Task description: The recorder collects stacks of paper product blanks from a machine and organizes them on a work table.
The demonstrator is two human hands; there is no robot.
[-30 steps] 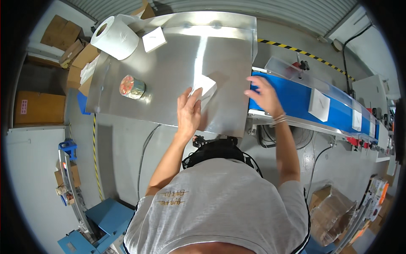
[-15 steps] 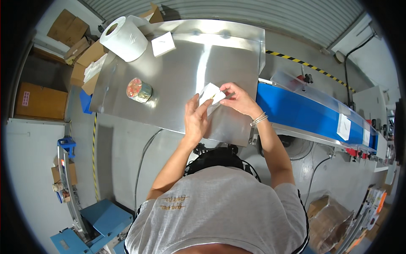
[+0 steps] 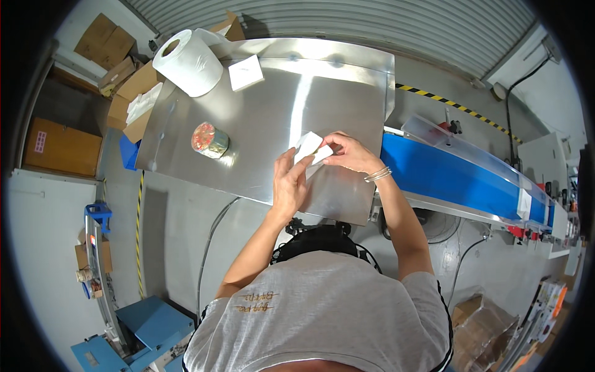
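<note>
White box (image 3: pixel 309 144) is held mid-frame by left hand (image 3: pixel 290 185) and right hand (image 3: pixel 351 154), both pinched. Flap (image 3: pixel 323 154) seemingly being worked; steady bracing needed next.

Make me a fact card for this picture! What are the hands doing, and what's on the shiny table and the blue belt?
Left hand: holding a small white box
Right hand: fingers on the same box's right side
Metal table: big white roll and another white box at the far left; a round thing with a reddish end nearer
Blue belt: right of the table, at least one more white box toward its far end
</note>
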